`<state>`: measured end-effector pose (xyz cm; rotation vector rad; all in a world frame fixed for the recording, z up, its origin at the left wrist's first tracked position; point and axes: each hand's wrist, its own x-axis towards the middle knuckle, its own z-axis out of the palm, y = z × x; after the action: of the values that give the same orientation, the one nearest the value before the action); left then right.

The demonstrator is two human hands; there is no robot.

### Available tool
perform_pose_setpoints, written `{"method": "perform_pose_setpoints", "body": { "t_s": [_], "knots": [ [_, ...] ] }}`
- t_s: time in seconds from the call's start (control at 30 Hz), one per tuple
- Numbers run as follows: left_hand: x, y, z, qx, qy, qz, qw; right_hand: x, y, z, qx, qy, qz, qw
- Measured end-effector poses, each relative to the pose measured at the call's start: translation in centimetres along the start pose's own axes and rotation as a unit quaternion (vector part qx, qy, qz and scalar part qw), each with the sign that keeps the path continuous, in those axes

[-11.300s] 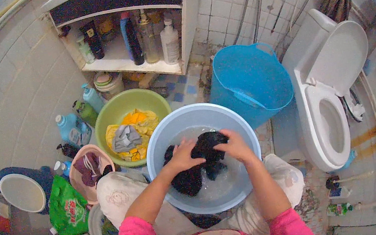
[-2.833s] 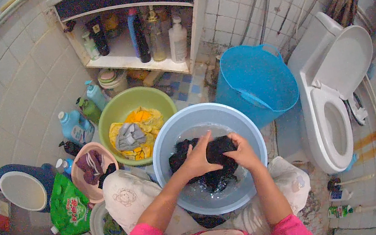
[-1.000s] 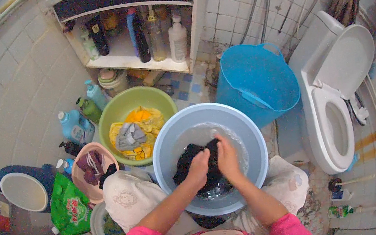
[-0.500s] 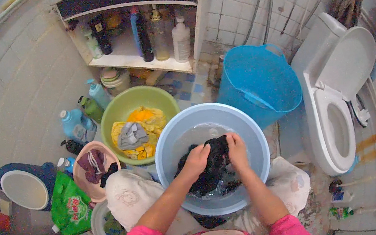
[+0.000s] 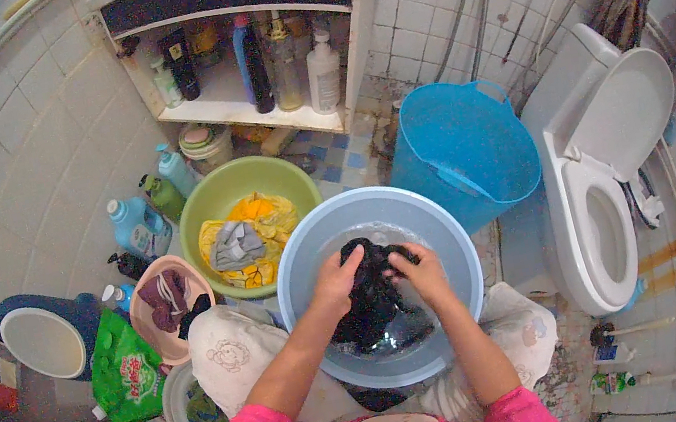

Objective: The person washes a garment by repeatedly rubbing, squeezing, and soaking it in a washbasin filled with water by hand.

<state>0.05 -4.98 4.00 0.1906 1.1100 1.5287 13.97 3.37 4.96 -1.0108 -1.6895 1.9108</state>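
Note:
A wet black cloth (image 5: 372, 300), its garment kind not clear, lies bunched in the light-blue basin (image 5: 287, 265) between my knees. Some water (image 5: 404, 330) glints around its lower part. My left hand (image 5: 338, 281) grips the cloth's left side, thumb on top and the other fingers hidden in the folds. On the right side, my right hand (image 5: 417, 267) pinches a fold of the same cloth between thumb and fingers. Both hands are inside the basin's rim, a short way apart.
Left of the basin stand a green basin (image 5: 191, 237) with yellow and grey clothes, a pink basin (image 5: 141, 322) with dark cloth, and a green detergent pouch (image 5: 125, 371). A tall blue tub (image 5: 462, 144) and a toilet (image 5: 599, 228) stand right. Bottles line the shelf (image 5: 248, 109).
My hands have moved slightly apart and the right one has loosened from a closed fist to a finger pinch. The black cloth has shifted and bunched differently between them.

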Motion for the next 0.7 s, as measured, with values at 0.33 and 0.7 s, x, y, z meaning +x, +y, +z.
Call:
{"method": "perform_pose_setpoints", "body": {
  "t_s": [0.33,0.7],
  "knots": [
    [0.7,-2.9,0.4,-0.048,-0.023,0.114,0.992,-3.2,0.9,5.4,-0.253,0.054,-0.268,0.928],
    [1.8,-6.3,-0.8,-0.125,-0.027,0.039,0.991,-2.2,1.5,4.7,-0.284,0.017,-0.214,0.934]
  ]
}}
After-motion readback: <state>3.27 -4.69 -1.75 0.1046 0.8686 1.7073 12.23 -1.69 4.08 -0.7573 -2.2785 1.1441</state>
